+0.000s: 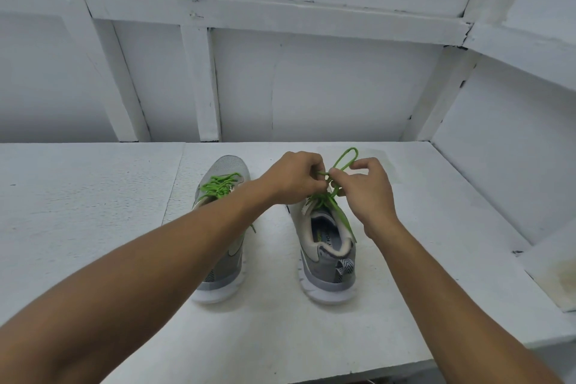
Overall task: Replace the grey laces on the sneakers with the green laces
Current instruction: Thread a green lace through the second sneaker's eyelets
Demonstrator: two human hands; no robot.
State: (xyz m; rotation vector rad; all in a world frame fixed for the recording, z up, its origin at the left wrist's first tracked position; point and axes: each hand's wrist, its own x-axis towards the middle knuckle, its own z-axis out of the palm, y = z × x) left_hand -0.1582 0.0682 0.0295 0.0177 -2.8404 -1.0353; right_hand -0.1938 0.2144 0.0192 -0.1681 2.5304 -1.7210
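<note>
Two grey sneakers stand side by side on a white table (93, 196), toes pointing away from me. The left sneaker (223, 259) carries a tied green lace (219, 185) over its tongue. Over the right sneaker (327, 262) both hands work a second green lace (344, 160). My left hand (296, 178) pinches the lace near the knot. My right hand (364, 193) pinches it from the other side, and a loop stands up beyond the fingers. One loose end trails down past the shoe's collar. No grey laces are in view.
A white panelled wall with wooden battens rises right behind the table. A white side wall closes the right, with a lower stained ledge (561, 277) at the far right. The table's front edge runs below my forearms.
</note>
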